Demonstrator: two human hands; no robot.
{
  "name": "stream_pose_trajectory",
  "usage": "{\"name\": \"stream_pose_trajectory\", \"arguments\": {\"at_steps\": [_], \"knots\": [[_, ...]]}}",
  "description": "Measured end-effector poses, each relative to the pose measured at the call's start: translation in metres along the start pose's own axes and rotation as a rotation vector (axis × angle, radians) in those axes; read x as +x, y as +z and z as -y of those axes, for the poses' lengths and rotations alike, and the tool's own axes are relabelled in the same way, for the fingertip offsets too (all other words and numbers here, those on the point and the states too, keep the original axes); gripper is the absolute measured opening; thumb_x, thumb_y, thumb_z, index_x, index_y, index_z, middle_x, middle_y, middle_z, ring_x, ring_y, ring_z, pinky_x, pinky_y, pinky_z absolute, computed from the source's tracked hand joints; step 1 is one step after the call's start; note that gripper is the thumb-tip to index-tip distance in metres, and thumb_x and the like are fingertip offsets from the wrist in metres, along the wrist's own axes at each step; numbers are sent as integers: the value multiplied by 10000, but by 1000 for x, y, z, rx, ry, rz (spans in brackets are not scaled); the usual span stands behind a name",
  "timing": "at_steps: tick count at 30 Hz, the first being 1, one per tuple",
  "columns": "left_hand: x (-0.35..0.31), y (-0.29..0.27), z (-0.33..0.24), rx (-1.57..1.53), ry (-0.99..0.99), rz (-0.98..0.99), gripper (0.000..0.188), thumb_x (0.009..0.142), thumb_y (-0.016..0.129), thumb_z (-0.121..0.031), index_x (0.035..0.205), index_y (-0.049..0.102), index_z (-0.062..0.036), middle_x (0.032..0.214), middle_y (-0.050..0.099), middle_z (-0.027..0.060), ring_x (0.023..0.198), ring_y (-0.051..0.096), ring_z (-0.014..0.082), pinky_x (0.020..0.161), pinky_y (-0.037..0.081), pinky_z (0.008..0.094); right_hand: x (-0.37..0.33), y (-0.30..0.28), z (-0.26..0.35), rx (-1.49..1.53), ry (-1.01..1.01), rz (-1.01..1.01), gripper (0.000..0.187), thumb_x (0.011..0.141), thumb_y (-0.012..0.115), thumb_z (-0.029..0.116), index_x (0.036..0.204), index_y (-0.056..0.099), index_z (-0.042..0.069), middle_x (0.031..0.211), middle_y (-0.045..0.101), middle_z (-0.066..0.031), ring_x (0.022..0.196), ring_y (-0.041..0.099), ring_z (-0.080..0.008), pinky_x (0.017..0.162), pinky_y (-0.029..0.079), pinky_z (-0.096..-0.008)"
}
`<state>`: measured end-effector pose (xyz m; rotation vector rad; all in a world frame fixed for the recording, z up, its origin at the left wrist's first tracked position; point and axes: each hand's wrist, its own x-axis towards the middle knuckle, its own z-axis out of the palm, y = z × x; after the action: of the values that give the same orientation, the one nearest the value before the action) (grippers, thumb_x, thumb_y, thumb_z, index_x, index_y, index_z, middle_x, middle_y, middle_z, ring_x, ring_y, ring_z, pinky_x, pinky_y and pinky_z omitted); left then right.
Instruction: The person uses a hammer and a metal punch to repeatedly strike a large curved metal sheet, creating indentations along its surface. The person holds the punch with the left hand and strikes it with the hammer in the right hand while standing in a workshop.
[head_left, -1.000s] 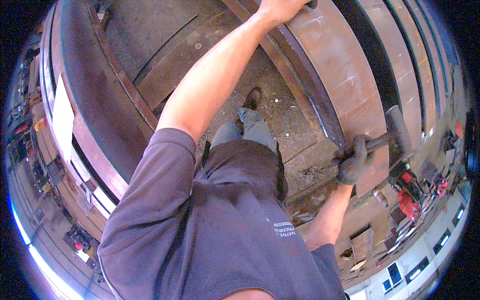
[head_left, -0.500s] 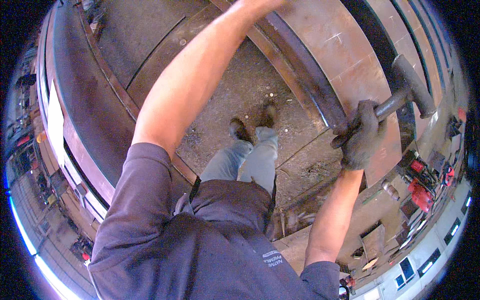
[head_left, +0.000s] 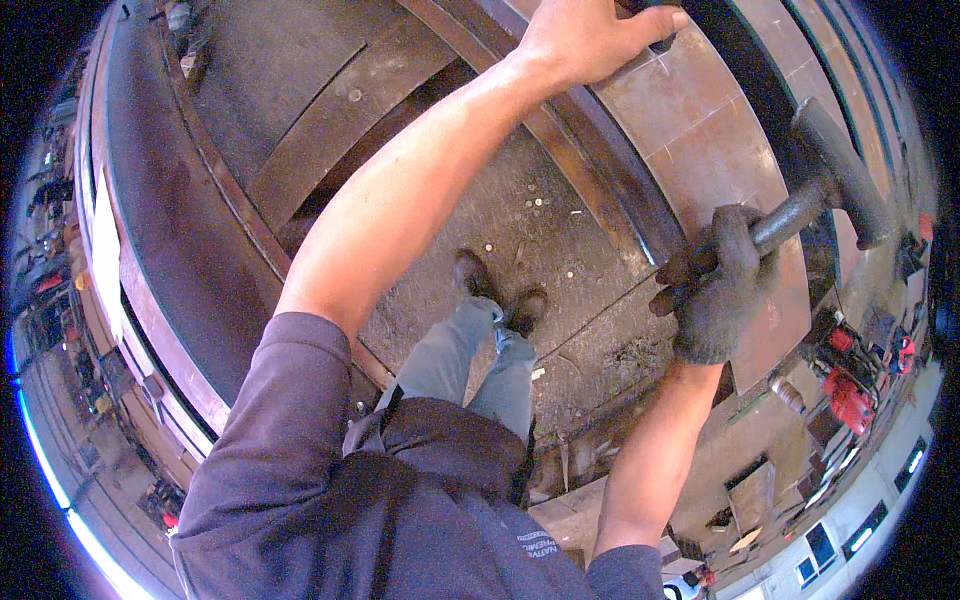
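My right hand (head_left: 722, 295), in a dark work glove, is closed round the dark handle of a heavy hammer (head_left: 845, 178). The hammer's thick cylindrical head points up and to the right, over the gap between two curved steel plates. At the top edge, my bare left hand (head_left: 580, 42) reaches over a rusty brown steel plate (head_left: 715, 140). Its thumb extends to the right against a small dark object (head_left: 662, 40), which is mostly hidden. The other fingers are largely out of sight.
A long dark steel beam (head_left: 615, 165) runs beside the plate. On the left stands a large curved dark steel member (head_left: 170, 210). My boots (head_left: 525, 310) are on a dirty floor between them. Red equipment (head_left: 850, 400) sits at the far right.
My left hand has come further into view at the top, with a dark object by its thumb. The hammer has shifted slightly to the right. My right foot has stepped back.
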<state>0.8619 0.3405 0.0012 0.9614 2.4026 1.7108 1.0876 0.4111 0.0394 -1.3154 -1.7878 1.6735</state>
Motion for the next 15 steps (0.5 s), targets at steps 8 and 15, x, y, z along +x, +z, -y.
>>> {"name": "stream_pose_trajectory", "arguments": {"at_steps": [8,15], "knots": [[-3,0,-1,29,8,7,444,909,738,-377,1103,692,19,941,750,214,886,744,331,798,563,424,-3,2,-1,41,-58,11,212,949,633,258,989,583,56,620,527,-59,394,532,-184,291,382,-321],[-3,5,-2,77,3,-2,443,908,732,-383,1103,685,12,957,743,233,920,737,366,817,560,441,11,-11,-19,25,-142,39,201,954,648,230,997,604,38,635,534,-47,402,522,-169,316,388,-310]]}}
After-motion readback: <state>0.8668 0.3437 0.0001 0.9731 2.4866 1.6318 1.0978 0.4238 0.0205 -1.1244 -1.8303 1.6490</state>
